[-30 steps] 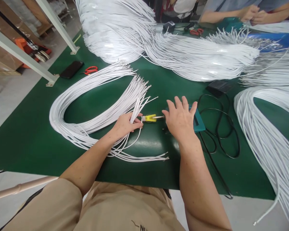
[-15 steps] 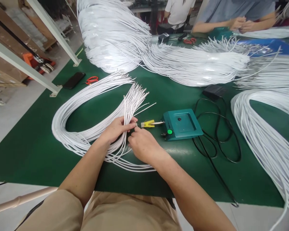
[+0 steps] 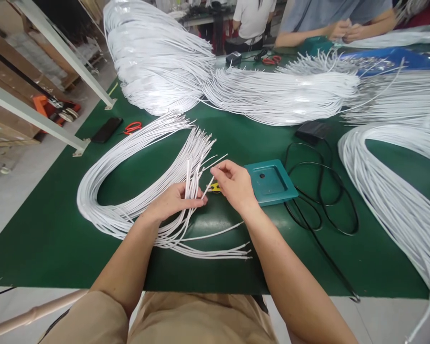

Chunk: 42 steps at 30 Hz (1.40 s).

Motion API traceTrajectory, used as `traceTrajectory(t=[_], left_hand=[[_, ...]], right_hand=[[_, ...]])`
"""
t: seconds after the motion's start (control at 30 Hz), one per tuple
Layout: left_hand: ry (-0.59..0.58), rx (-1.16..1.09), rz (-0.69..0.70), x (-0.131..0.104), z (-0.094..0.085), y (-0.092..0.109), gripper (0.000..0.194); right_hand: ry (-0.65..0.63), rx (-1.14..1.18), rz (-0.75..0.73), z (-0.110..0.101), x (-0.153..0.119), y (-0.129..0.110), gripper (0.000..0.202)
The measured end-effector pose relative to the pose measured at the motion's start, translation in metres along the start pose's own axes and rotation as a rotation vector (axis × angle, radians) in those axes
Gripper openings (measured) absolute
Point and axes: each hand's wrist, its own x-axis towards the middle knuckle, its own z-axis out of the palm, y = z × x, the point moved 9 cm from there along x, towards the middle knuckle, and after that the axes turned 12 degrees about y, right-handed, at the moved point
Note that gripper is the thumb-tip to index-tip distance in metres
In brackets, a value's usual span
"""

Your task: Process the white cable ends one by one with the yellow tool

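Observation:
My left hand (image 3: 175, 200) is closed around several white cables (image 3: 188, 179) from the curved bundle (image 3: 93, 191) on the green table. Between thumb and fingers, my right hand (image 3: 234, 184) pinches the end of one white cable (image 3: 208, 186), which slants down to the left hand. Just behind that cable sits a yellow clip (image 3: 213, 188), partly covered by my right hand. The clip is in front of a teal tester box (image 3: 272, 181), whose left side is hidden. Several loose cable ends (image 3: 232, 253) lie below the hands, near the table's front edge.
Large white cable bundles (image 3: 279, 95) cover the back of the table, and another bundle (image 3: 390, 191) curves along the right. Black cords (image 3: 320, 191) loop beside the box. Red-handled scissors (image 3: 132, 127) and a black phone-like object (image 3: 107, 130) lie at left. A co-worker's hands (image 3: 344, 31) work opposite.
My right hand has moved up and right, away from my left hand, with a cable end now in its pinch. Several cable ends at the front have come into view.

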Motion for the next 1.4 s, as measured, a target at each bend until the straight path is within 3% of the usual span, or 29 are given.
traceTrajectory(t=[0.1, 0.17, 0.37, 0.5, 0.6, 0.77, 0.97, 1.2, 1.4], left_hand=[[0.092, -0.262, 0.032, 0.001, -0.002, 0.007, 0.028], [0.179, -0.323, 0.060, 0.003, -0.006, 0.006, 0.033], [0.291, -0.140, 0.151, 0.002, -0.013, 0.009, 0.032], [0.339, -0.009, 0.209, 0.001, -0.018, 0.014, 0.029], [0.335, -0.035, 0.211, 0.003, -0.018, 0.014, 0.027], [0.294, -0.112, 0.188, 0.002, -0.014, 0.015, 0.026], [0.213, -0.075, 0.179, -0.002, -0.002, 0.016, 0.025], [0.265, 0.007, 0.200, -0.002, -0.008, 0.016, 0.024], [0.220, -0.117, 0.261, -0.001, -0.007, 0.020, 0.030]], right_hand=[[-0.129, 0.099, 0.075, 0.020, -0.010, 0.005, 0.021], [-0.183, 0.108, 0.084, 0.030, -0.017, 0.004, 0.021], [-0.087, 0.047, 0.063, 0.026, -0.015, 0.007, 0.022], [-0.126, 0.113, 0.116, 0.030, -0.015, 0.011, 0.017], [-0.163, 0.224, 0.192, 0.034, -0.015, 0.016, 0.018], [-0.238, 0.457, 0.474, 0.044, -0.023, 0.030, 0.022], [-0.228, 0.430, 0.424, 0.042, -0.021, 0.023, 0.036], [-0.339, 0.510, 0.546, 0.050, -0.029, 0.032, 0.035], [-0.372, 0.589, 0.545, 0.052, -0.029, 0.032, 0.035]])
